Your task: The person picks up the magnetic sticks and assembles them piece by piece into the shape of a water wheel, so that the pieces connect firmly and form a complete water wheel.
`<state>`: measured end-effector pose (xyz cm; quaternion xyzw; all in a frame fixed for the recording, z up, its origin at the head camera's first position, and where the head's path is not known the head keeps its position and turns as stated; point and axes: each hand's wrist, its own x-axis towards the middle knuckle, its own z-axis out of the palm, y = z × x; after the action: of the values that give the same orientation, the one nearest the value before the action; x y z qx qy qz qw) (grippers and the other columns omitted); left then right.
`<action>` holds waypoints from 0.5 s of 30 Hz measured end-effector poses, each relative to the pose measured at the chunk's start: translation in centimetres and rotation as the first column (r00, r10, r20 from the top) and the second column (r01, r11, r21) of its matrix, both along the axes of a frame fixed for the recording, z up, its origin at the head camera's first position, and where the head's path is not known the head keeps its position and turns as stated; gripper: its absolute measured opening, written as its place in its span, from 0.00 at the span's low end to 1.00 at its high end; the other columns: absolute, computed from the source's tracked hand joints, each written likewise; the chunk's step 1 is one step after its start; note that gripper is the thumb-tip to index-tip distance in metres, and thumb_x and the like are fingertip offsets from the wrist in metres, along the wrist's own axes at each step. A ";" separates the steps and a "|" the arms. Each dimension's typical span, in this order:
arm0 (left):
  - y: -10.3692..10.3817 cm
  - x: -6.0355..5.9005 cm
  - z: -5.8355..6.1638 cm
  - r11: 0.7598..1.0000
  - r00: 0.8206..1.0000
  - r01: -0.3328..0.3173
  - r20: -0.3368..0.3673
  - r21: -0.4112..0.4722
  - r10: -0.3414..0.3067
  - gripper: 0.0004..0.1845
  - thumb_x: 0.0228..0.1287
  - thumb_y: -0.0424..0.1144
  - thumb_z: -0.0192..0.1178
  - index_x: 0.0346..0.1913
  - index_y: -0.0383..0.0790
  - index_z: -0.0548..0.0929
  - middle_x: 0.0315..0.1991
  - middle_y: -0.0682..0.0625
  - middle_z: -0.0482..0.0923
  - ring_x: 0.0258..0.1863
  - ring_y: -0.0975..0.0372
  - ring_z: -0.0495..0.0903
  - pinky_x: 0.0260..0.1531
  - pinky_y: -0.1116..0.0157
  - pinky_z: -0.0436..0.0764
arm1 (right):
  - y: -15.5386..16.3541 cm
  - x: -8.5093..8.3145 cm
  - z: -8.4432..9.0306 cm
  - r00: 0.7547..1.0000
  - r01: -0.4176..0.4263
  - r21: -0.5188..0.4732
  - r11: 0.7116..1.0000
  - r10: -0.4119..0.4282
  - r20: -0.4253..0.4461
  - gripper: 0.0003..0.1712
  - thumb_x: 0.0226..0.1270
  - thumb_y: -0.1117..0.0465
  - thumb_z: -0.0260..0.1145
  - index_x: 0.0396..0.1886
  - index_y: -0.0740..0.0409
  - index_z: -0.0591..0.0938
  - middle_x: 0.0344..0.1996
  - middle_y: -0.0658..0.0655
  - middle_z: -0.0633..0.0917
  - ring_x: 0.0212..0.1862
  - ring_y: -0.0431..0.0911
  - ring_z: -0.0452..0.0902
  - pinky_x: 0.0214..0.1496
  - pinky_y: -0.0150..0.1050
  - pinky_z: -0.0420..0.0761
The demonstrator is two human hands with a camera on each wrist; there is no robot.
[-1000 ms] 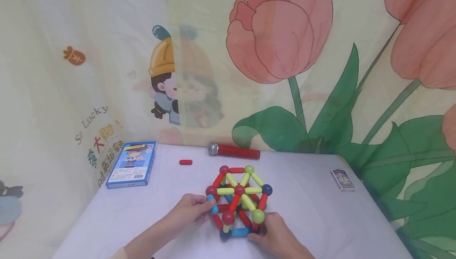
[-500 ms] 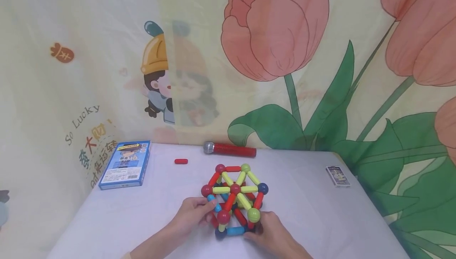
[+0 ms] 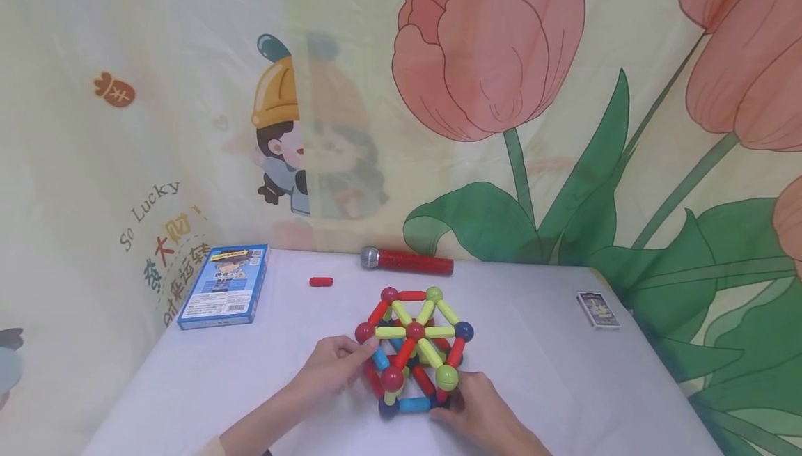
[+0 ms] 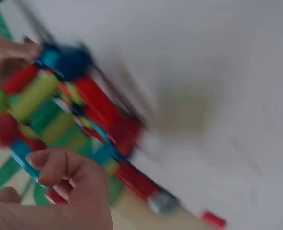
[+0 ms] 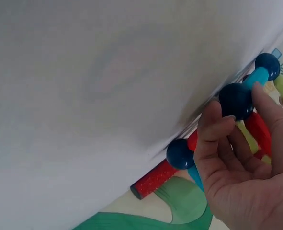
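Note:
A hexagonal frame of magnetic rods and balls (image 3: 415,331) stands on the white table, with yellow-green and red rods meeting at a red ball in the top centre. At its left side, my left hand (image 3: 326,369) holds a short blue magnetic rod (image 3: 380,358) loosely between thumb and bent fingers; the rod spans two red balls. In the blurred left wrist view a fingertip overlaps that rod's edge. My right hand (image 3: 482,411) steadies the lower right corner, and the right wrist view shows its thumb and fingers round a dark blue ball (image 5: 234,100).
Behind the frame lies a red microphone-shaped thing (image 3: 413,262) with a silver head. A loose red rod (image 3: 321,282) is left of it. A blue box (image 3: 227,285) lies at the back left, a small card box (image 3: 598,310) at the right. A printed curtain hangs behind.
The blue rod has swung into line between the two red balls on the left side. My left hand has shifted to its upper end; the right hand keeps its hold.

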<state>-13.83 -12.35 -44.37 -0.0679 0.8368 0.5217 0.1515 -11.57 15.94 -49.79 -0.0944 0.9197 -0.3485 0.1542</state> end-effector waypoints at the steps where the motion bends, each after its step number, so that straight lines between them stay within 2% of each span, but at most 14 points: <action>1: -0.6 -0.6 0.1 0.998 0.999 -0.002 -0.036 -0.070 -0.001 0.24 0.74 0.58 0.68 0.43 0.36 0.83 0.32 0.45 0.81 0.31 0.58 0.79 0.33 0.66 0.81 | 0.4 -0.1 0.1 1.000 -0.004 0.005 1.000 0.003 0.018 0.27 0.60 0.50 0.85 0.53 0.58 0.87 0.26 0.45 0.82 0.32 0.42 0.77 0.34 0.34 0.80; 3: -2.0 -2.2 0.1 0.982 0.991 0.003 -0.134 -0.191 -0.029 0.22 0.73 0.57 0.68 0.41 0.38 0.80 0.32 0.46 0.80 0.31 0.57 0.79 0.32 0.65 0.81 | 1.6 -0.5 0.6 0.999 -0.010 0.026 1.000 0.009 0.045 0.26 0.58 0.49 0.86 0.50 0.56 0.87 0.29 0.45 0.83 0.34 0.43 0.78 0.37 0.36 0.83; 4: -2.7 -3.2 0.1 0.969 0.980 0.014 -0.189 -0.246 -0.062 0.21 0.73 0.55 0.69 0.41 0.38 0.79 0.33 0.46 0.80 0.32 0.57 0.79 0.33 0.64 0.83 | 2.4 -0.8 1.0 0.999 -0.005 0.041 0.999 0.003 0.048 0.25 0.57 0.49 0.87 0.48 0.55 0.87 0.30 0.46 0.84 0.34 0.43 0.79 0.38 0.38 0.85; 6: -4.0 -5.3 -0.3 0.926 0.943 0.049 -0.289 -0.375 -0.167 0.18 0.74 0.48 0.70 0.49 0.35 0.81 0.41 0.43 0.83 0.40 0.53 0.83 0.41 0.59 0.88 | 4.2 -1.7 1.7 1.000 0.019 0.075 0.997 -0.020 0.021 0.24 0.56 0.52 0.88 0.47 0.55 0.86 0.32 0.48 0.84 0.36 0.44 0.79 0.40 0.40 0.87; 8: -4.9 -7.5 -0.9 0.844 0.878 0.078 -0.364 -0.531 -0.311 0.21 0.73 0.41 0.71 0.59 0.31 0.80 0.54 0.37 0.83 0.52 0.47 0.84 0.52 0.51 0.88 | 5.6 -2.8 2.4 0.998 0.053 0.100 0.994 -0.051 -0.032 0.26 0.55 0.57 0.88 0.50 0.57 0.85 0.36 0.50 0.85 0.38 0.45 0.80 0.42 0.42 0.88; 9: -5.2 -8.6 -1.3 0.794 0.846 0.082 -0.379 -0.603 -0.376 0.24 0.73 0.38 0.70 0.65 0.30 0.78 0.61 0.34 0.81 0.59 0.43 0.82 0.57 0.47 0.87 | 6.1 -3.3 2.5 0.996 0.071 0.099 0.993 -0.066 -0.054 0.29 0.54 0.59 0.88 0.54 0.58 0.84 0.39 0.52 0.86 0.40 0.46 0.81 0.43 0.43 0.88; 11: -5.8 -10.4 -2.2 0.680 0.794 0.088 -0.361 -0.728 -0.489 0.31 0.74 0.35 0.69 0.74 0.30 0.73 0.73 0.31 0.72 0.72 0.38 0.73 0.64 0.41 0.80 | 6.3 -4.2 2.5 0.995 0.072 0.084 0.994 -0.065 -0.079 0.36 0.55 0.60 0.87 0.62 0.60 0.81 0.48 0.55 0.87 0.44 0.47 0.83 0.46 0.46 0.90; 13: -6.1 -11.8 -3.1 0.584 0.754 0.097 -0.324 -0.806 -0.572 0.32 0.74 0.33 0.69 0.76 0.30 0.71 0.75 0.31 0.70 0.74 0.37 0.70 0.66 0.39 0.79 | 6.1 -4.8 2.1 0.996 0.028 0.058 0.998 -0.022 -0.088 0.40 0.59 0.61 0.85 0.69 0.62 0.78 0.55 0.58 0.86 0.48 0.48 0.83 0.48 0.47 0.90; 15: -6.4 -12.6 -3.9 0.505 0.721 0.093 -0.292 -0.858 -0.629 0.30 0.72 0.31 0.70 0.73 0.30 0.74 0.73 0.31 0.74 0.72 0.37 0.73 0.64 0.39 0.80 | 5.7 -5.1 1.7 0.994 -0.036 0.027 0.999 0.039 -0.102 0.39 0.62 0.62 0.83 0.71 0.63 0.77 0.58 0.59 0.86 0.50 0.50 0.84 0.49 0.48 0.90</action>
<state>-26.38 -18.73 -48.23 0.2196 0.9739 0.0386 -0.0431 -16.68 21.69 -48.11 -0.1274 0.9288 -0.3287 0.1144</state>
